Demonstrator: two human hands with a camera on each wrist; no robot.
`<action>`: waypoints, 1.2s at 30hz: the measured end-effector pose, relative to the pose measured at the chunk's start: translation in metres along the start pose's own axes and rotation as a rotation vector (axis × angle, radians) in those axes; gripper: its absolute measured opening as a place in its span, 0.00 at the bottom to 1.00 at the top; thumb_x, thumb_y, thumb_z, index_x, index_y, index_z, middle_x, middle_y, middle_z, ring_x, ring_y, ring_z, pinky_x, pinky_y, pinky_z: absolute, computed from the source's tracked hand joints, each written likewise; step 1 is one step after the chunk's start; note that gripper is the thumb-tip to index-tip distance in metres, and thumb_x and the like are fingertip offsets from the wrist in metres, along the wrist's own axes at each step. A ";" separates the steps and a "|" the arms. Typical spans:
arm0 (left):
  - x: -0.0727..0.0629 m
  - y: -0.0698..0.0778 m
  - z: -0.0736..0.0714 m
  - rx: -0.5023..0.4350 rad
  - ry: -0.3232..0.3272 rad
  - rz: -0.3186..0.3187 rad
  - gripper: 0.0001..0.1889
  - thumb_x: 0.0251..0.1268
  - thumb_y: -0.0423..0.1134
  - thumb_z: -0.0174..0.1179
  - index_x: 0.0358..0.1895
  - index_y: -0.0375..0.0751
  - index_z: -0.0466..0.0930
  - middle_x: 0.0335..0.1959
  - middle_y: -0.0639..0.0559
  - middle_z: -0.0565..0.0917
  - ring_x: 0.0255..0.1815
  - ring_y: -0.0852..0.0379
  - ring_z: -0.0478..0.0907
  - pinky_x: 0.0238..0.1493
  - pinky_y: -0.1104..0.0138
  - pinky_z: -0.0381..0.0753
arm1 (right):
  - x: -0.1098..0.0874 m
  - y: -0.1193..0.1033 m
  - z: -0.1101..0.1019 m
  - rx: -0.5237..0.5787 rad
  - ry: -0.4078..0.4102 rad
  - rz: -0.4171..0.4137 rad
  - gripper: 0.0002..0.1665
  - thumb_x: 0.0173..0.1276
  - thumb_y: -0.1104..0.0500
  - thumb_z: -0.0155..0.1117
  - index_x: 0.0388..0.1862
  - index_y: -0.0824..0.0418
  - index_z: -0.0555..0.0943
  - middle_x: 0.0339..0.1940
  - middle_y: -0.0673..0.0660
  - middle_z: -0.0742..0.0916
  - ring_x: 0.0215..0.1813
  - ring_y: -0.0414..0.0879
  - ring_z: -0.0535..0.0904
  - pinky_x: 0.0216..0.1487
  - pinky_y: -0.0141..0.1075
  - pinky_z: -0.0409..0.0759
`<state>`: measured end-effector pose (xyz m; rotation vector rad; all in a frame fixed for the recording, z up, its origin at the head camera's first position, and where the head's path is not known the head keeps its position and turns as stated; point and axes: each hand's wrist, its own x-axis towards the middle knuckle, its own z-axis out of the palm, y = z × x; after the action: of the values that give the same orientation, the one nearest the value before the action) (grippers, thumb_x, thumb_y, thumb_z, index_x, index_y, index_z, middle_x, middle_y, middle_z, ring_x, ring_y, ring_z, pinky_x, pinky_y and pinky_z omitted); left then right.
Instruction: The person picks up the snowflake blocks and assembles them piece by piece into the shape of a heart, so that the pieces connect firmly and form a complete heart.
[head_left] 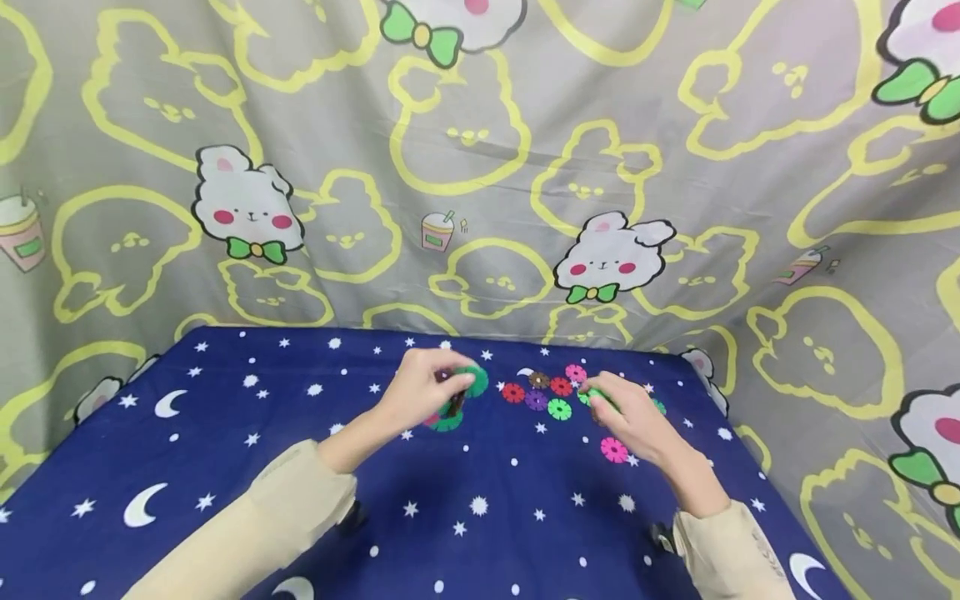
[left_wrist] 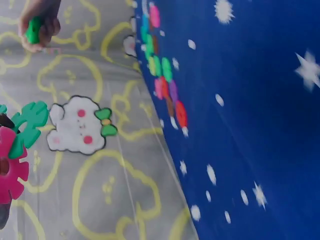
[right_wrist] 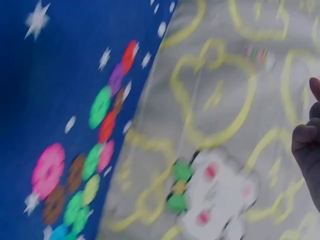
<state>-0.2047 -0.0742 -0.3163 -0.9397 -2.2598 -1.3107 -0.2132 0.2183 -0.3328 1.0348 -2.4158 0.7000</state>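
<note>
My left hand (head_left: 418, 387) pinches a cluster of joined notched plastic discs above the cloth. A green disc (head_left: 476, 382) sticks out past its fingertips, and another green disc (head_left: 448, 422) hangs below. In the left wrist view, a pink disc (left_wrist: 11, 167) of the cluster shows large at the left edge, with a green disc (left_wrist: 31, 122) slotted against it. Off to the right, my right hand (head_left: 633, 414) grips a bright green disc (head_left: 604, 398) between thumb and fingers. That hand also appears at the top left of the left wrist view, holding the green piece (left_wrist: 33, 30).
Loose discs lie in a group between the hands: a purple disc (head_left: 536, 400), a red disc (head_left: 513, 392), a brown disc (head_left: 538, 380) and several others. A pink disc (head_left: 613, 451) lies nearer. Dark blue starry cloth (head_left: 480, 533) covers the table; a patterned curtain (head_left: 337, 125) hangs behind.
</note>
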 end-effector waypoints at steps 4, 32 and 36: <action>0.008 0.007 0.014 -0.099 -0.021 -0.029 0.06 0.57 0.31 0.61 0.36 0.35 0.84 0.27 0.47 0.84 0.22 0.63 0.79 0.30 0.72 0.78 | 0.006 -0.027 0.009 0.070 -0.086 -0.042 0.23 0.74 0.48 0.41 0.45 0.63 0.78 0.40 0.55 0.83 0.43 0.46 0.78 0.44 0.41 0.75; 0.009 0.032 0.052 -0.211 0.089 0.114 0.04 0.52 0.27 0.63 0.32 0.32 0.84 0.21 0.47 0.78 0.21 0.61 0.76 0.24 0.74 0.77 | 0.023 -0.060 0.024 -0.203 0.206 -0.193 0.32 0.72 0.39 0.29 0.57 0.64 0.59 0.18 0.50 0.75 0.14 0.33 0.57 0.15 0.21 0.54; 0.010 0.029 0.053 -0.219 0.064 0.050 0.04 0.53 0.28 0.63 0.33 0.33 0.84 0.25 0.46 0.81 0.22 0.61 0.76 0.24 0.73 0.77 | 0.020 -0.061 0.024 -0.017 0.123 -0.071 0.40 0.67 0.32 0.35 0.60 0.64 0.58 0.30 0.57 0.82 0.19 0.34 0.65 0.19 0.24 0.62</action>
<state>-0.1906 -0.0145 -0.3184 -1.0041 -2.0619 -1.5668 -0.1841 0.1572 -0.3232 1.0343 -2.2648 0.6965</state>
